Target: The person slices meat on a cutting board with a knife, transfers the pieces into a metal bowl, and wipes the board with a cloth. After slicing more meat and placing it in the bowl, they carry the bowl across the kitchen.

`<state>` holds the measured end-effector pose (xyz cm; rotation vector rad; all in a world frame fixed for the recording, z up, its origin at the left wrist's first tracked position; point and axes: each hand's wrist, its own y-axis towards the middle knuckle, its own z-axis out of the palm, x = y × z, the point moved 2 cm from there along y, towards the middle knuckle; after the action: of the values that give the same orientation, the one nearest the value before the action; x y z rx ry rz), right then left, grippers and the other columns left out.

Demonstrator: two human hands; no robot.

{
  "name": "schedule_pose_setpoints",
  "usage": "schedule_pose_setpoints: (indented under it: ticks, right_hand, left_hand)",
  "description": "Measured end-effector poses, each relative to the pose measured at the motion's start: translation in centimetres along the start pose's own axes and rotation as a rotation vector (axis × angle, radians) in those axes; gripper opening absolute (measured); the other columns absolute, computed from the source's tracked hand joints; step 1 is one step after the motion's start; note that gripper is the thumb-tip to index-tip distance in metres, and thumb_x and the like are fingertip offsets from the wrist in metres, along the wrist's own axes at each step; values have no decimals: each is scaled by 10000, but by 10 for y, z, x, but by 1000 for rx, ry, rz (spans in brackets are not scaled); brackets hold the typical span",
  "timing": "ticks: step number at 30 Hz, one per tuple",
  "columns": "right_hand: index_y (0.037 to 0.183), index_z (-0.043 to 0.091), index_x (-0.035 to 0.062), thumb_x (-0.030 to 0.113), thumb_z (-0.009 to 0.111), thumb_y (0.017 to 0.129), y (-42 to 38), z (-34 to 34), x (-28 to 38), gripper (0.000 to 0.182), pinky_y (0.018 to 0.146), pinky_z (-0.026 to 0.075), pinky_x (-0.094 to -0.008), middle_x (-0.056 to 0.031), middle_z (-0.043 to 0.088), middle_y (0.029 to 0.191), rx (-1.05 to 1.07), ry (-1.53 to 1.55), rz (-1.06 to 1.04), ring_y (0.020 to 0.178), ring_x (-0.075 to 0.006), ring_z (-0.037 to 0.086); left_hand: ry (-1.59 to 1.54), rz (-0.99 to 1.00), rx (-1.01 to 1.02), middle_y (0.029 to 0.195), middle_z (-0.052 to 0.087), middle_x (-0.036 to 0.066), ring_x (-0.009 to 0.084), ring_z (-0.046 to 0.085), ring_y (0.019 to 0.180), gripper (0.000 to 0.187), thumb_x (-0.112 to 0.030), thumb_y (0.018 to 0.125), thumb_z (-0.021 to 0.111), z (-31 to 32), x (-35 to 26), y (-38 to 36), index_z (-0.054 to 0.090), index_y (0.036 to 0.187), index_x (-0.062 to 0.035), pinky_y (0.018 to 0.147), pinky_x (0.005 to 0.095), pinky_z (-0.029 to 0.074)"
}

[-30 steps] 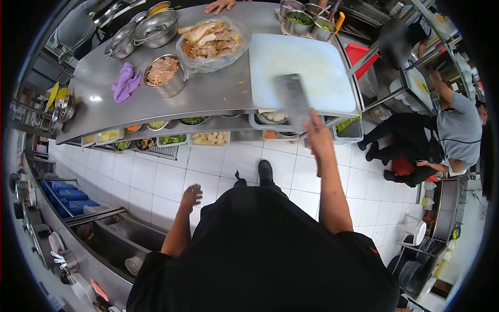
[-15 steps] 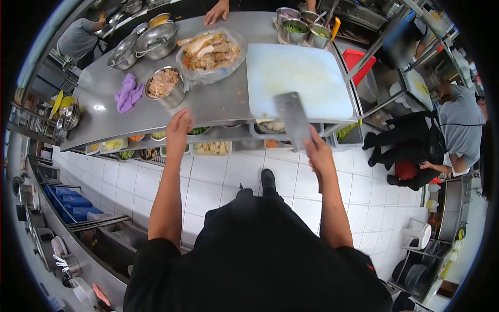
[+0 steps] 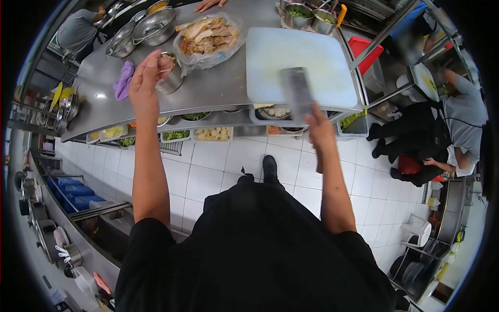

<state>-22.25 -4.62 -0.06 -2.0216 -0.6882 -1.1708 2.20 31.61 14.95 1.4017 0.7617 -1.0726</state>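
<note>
My right hand (image 3: 321,130) is closed round the handle of a cleaver (image 3: 297,91). The blade, blurred by motion, points away from me over the near edge of a white cutting board (image 3: 299,60). Above the near side of a metal pot (image 3: 170,83) is my left hand (image 3: 145,83), its fingers loosely bent and apart from the thumb. That hand covers part of the pot and most of the meat in it. Between pot and board, cooked meat pieces (image 3: 208,36) lie in a clear plastic bag (image 3: 218,58).
A purple cloth (image 3: 123,80) and metal bowls (image 3: 155,28) are on the steel table (image 3: 99,106). Food containers (image 3: 212,134) line the shelf below. Small pots of greens (image 3: 298,20) stand behind the board. Another person's hand (image 3: 210,5) rests at the far edge; co-workers stand right and left.
My left hand has moved forward and left, from the table's near edge to over the pot. The cleaver has moved slightly right, and the view has shifted a little.
</note>
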Motion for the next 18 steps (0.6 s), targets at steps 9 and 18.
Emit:
schedule_pose_setpoints:
  ticks: [9,18]
  right_hand:
    - [1546,412,265,223,630,973,-13,56,42,614,395,426,-319,-35,534,594,110,-207,-72,444,-120,485]
    - [1537,424,262,244,620,971,-15,92,47,600,590,492,-348,-95,638,757,273,-363,-158,507,-192,545]
  left_hand:
    - [32,-10,-29,1046,691,65,152,660,963,377,-278,1043,572,-21,-19,-31,630,1270,16,876,304,518]
    - [25,-66,-129,1001,694,58,148,654,937,360,-274,1043,578,-40,-17,-65,653,1250,12,878,299,519]
